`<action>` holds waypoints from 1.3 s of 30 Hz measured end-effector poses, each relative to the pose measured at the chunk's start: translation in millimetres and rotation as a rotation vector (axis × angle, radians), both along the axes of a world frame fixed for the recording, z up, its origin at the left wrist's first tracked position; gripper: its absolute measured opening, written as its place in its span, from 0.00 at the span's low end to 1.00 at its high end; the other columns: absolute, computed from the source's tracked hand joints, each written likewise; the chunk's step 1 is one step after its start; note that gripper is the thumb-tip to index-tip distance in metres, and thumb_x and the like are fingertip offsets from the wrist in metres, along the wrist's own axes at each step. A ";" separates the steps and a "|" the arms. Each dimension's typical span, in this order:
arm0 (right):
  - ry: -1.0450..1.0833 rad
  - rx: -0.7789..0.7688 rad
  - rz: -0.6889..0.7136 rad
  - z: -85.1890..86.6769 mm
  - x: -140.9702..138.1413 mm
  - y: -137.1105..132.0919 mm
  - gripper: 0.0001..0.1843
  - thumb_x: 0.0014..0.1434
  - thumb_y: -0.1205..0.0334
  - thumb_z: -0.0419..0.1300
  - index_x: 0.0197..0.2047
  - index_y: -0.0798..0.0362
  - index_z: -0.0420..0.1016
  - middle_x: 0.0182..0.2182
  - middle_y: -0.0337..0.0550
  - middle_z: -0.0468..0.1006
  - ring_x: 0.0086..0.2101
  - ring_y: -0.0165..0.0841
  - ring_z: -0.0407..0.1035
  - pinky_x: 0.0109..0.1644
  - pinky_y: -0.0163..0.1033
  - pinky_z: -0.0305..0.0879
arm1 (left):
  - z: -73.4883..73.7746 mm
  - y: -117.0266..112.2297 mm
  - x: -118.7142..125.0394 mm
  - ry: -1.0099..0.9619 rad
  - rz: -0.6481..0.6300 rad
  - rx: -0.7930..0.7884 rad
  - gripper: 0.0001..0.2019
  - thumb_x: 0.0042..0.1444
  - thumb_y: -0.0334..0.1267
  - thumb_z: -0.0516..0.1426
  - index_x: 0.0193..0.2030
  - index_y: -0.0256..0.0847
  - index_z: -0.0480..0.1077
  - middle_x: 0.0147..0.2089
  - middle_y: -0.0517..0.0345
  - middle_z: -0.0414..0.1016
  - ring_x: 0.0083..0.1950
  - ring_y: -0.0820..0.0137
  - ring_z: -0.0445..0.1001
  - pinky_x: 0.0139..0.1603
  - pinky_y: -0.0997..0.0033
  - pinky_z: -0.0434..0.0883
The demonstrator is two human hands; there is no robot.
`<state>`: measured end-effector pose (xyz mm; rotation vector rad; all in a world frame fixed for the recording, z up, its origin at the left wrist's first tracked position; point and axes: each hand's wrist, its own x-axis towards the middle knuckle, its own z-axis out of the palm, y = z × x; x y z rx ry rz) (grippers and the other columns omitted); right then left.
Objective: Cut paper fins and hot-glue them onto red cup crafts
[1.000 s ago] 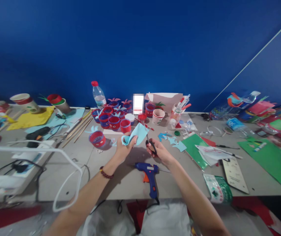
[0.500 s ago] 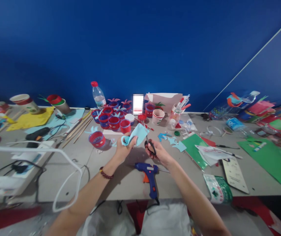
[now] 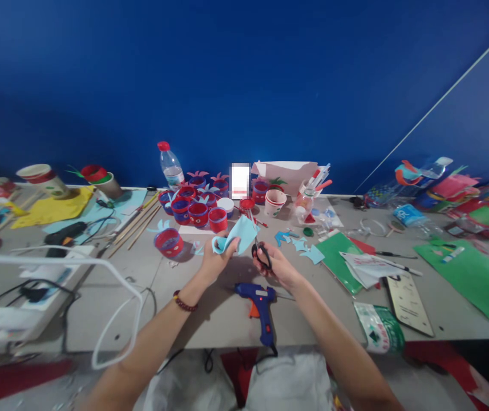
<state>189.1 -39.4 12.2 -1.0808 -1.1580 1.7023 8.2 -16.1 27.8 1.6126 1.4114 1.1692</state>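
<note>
A curled sheet of light blue paper (image 3: pixel 244 231) is pinched in my left hand (image 3: pixel 217 258), which wears a beaded bracelet. My right hand (image 3: pixel 276 265) grips the black handles of a pair of scissors (image 3: pixel 262 255). The blades point up and away from me, at the paper's right edge; whether they are parted there is hard to make out. Below both hands a blue glue gun (image 3: pixel 261 308) lies on the table. Several red and purple cups (image 3: pixel 198 214) with paper leaves are grouped beyond my left hand. Cut light blue paper pieces (image 3: pixel 310 252) lie to the right.
A water bottle (image 3: pixel 170 165) and a paper cup (image 3: pixel 275 202) stand toward the blue wall. Wooden sticks (image 3: pixel 135 222) and a power strip (image 3: pixel 51 297) lie left. Green paper (image 3: pixel 475 279), a green booklet (image 3: pixel 340 264) and a packet (image 3: pixel 379 327) lie right.
At the far right, another person's hand has gone from above the green paper. My hands, the paper and the scissors have hardly moved.
</note>
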 end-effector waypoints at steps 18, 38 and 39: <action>0.039 -0.055 -0.018 4.5 -3.9 -2.4 0.31 0.45 0.34 0.63 0.32 0.51 0.58 0.18 0.30 0.65 0.16 0.21 0.55 0.16 0.26 0.44 | -6.1 3.3 1.8 -0.033 -0.014 0.001 0.13 0.51 0.48 0.57 0.24 0.42 0.69 0.19 0.62 0.68 0.21 0.73 0.66 0.23 0.74 0.65; 0.037 -0.029 -0.009 4.4 -3.9 -2.8 0.29 0.46 0.35 0.64 0.32 0.51 0.58 0.18 0.30 0.65 0.16 0.21 0.55 0.15 0.26 0.42 | -1.6 0.4 2.5 -0.020 -0.043 0.025 0.14 0.53 0.45 0.57 0.21 0.42 0.64 0.17 0.63 0.65 0.20 0.74 0.64 0.24 0.73 0.64; 0.039 -0.032 -0.015 4.1 -3.9 -2.6 0.29 0.45 0.36 0.64 0.32 0.51 0.59 0.18 0.30 0.65 0.15 0.21 0.55 0.15 0.26 0.43 | -1.5 0.4 2.6 -0.020 -0.046 0.028 0.14 0.53 0.45 0.57 0.21 0.43 0.64 0.17 0.63 0.65 0.20 0.74 0.64 0.24 0.73 0.63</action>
